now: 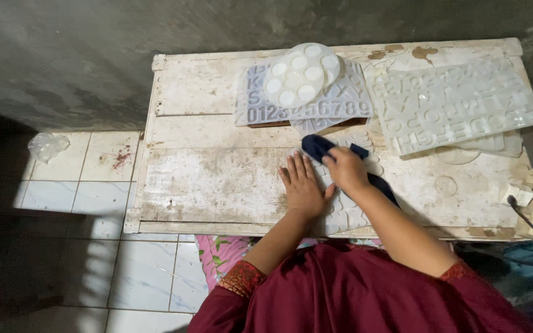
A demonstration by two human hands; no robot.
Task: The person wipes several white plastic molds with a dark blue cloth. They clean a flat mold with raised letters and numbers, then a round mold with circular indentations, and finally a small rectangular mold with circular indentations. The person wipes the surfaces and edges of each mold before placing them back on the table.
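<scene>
Right hand (345, 168) fingers pinching dark blue cloth (316, 147), rubbing flat translucent white silicone mould (348, 213) near the front edge of worn white wooden table (217, 185); left hand (302, 188) fingers spread flat, apparently steadying mould. More translucent lettered moulds (461, 108) behind.

Left hand (302, 188) flat on a white mould (347, 213); right hand (345, 169) presses a dark cloth (316, 145) onto it.
</scene>
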